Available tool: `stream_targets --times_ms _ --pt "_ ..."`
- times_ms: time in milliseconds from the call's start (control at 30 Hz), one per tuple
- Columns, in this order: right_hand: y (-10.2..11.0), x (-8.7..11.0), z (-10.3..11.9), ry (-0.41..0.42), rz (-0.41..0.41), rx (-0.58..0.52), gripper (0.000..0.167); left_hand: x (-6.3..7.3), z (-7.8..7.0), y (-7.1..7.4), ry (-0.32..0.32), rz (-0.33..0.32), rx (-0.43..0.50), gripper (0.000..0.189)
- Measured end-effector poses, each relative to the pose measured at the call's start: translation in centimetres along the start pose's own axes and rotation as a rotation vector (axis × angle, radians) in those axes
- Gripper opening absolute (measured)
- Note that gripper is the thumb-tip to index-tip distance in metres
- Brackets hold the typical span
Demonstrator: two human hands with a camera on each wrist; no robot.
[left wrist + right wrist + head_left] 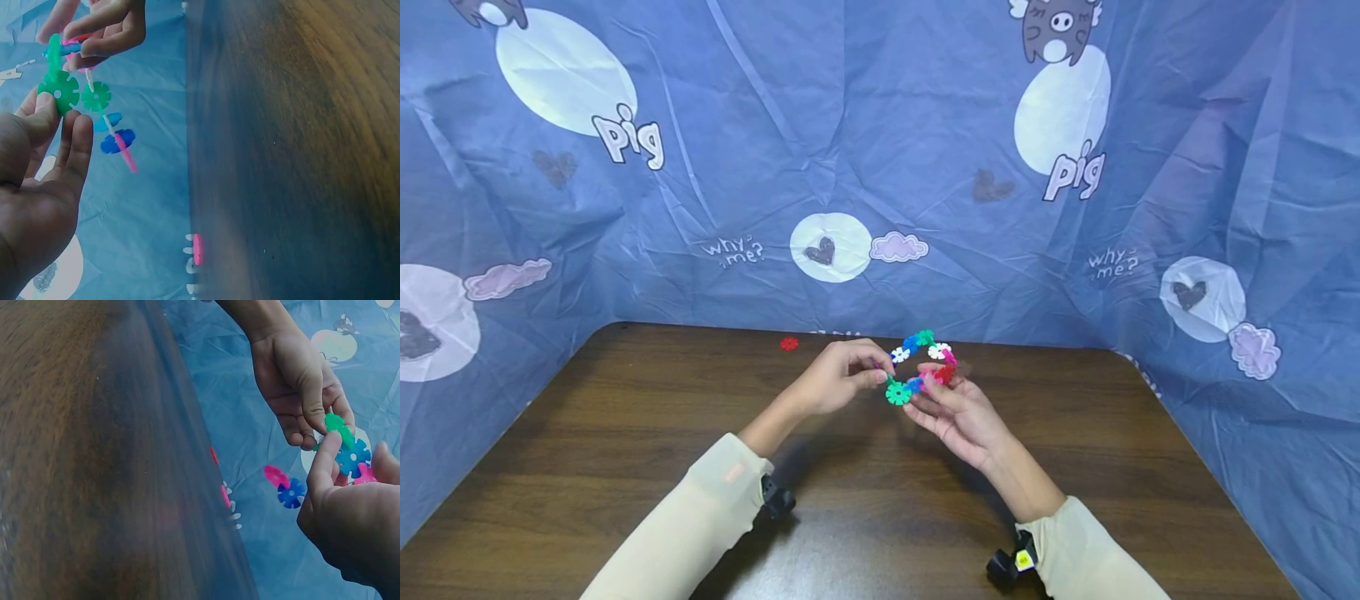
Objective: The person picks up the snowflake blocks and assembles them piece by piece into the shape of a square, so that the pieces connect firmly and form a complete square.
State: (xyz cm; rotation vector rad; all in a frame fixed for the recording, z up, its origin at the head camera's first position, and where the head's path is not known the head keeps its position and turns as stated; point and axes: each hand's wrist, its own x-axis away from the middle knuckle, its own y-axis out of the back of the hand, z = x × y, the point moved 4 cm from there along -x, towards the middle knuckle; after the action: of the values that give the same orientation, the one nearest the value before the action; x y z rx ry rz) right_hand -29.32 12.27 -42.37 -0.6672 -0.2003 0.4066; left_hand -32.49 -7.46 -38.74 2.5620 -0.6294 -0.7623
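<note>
A curved chain of notched plastic snowflake discs hangs in the air above the table, held by both hands. My left hand (837, 377) pinches a green disc (59, 94) between thumb and fingertips at one end. A second green disc (898, 393) joins it to a blue disc (353, 457). My right hand (964, 417) grips the chain near the pink and blue discs, its fingers partly hiding them. The far side of the chain holds a white disc (938, 352), a green disc (925, 337) and blue ones, ending in a pink disc (126, 153).
A loose red disc (788, 343) lies near the back edge of the brown wooden table (865, 517). A pink piece (225, 496) shows by the table's edge in the right wrist view. Blue printed cloth (850, 150) hangs behind and at both sides.
</note>
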Motion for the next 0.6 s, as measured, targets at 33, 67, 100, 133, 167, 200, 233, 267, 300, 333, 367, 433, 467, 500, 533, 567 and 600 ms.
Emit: stream_targets --times_ms 33,67,100,133,167,200,233,267,300,333,367,433,467,500,533,567,600 --pt "-0.06 -0.01 0.00 0.008 0.012 0.006 0.019 0.01 -0.02 -0.02 -0.005 -0.002 0.004 0.007" --pt "-0.12 -0.03 -0.01 0.016 0.020 0.010 0.023 0.03 -0.08 -0.04 -0.003 -0.001 0.014 0.007" --pt "-0.16 -0.05 -0.03 0.024 0.026 0.014 0.027 0.03 -0.15 -0.08 -0.006 0.001 0.022 0.006" --pt "-0.20 -0.06 -0.04 0.029 0.031 0.017 0.031 0.05 -0.25 -0.11 -0.011 0.002 0.024 0.006" --pt "-0.24 -0.06 -0.06 0.033 0.033 0.016 0.034 0.06 -0.32 -0.14 -0.015 0.002 0.019 0.006" --pt "-0.25 -0.05 -0.08 0.034 0.027 0.017 0.036 0.07 -0.36 -0.16 -0.017 0.001 0.016 0.006" --pt "-0.27 -0.02 -0.10 0.031 0.018 0.021 0.037 0.09 -0.37 -0.19 -0.019 0.002 0.014 0.006" --pt "-0.30 0.02 -0.13 0.026 0.008 0.026 0.037 0.10 -0.40 -0.23 -0.016 0.001 0.013 0.006" --pt "-0.31 0.07 -0.15 0.020 0.003 0.031 0.037 0.10 -0.40 -0.27 -0.015 0.002 0.006 0.007" --pt "-0.32 0.13 -0.16 0.014 -0.002 0.034 0.037 0.11 -0.36 -0.31 -0.014 0.002 0.001 0.007" --pt "-0.35 0.18 -0.17 0.009 -0.006 0.036 0.038 0.10 -0.32 -0.34 -0.012 0.003 -0.003 0.007" --pt "-0.38 0.24 -0.19 0.001 -0.005 0.038 0.037 0.08 -0.30 -0.42 -0.012 0.007 -0.008 0.005" --pt "-0.38 0.25 -0.18 0.001 -0.003 0.034 0.037 0.07 -0.31 -0.45 -0.012 0.007 -0.014 0.005" --pt "-0.37 0.25 -0.19 0.003 -0.001 0.030 0.037 0.06 -0.28 -0.48 -0.010 0.009 -0.018 0.005" --pt "-0.35 0.24 -0.19 0.004 0.000 0.026 0.037 0.06 -0.24 -0.50 -0.009 0.010 -0.021 0.004" --pt "-0.34 0.23 -0.20 0.005 0.000 0.023 0.037 0.06 -0.20 -0.54 -0.006 0.010 -0.024 0.004" --pt "-0.31 0.22 -0.23 0.004 0.000 0.023 0.038 0.07 -0.16 -0.57 -0.001 0.011 -0.025 0.005"
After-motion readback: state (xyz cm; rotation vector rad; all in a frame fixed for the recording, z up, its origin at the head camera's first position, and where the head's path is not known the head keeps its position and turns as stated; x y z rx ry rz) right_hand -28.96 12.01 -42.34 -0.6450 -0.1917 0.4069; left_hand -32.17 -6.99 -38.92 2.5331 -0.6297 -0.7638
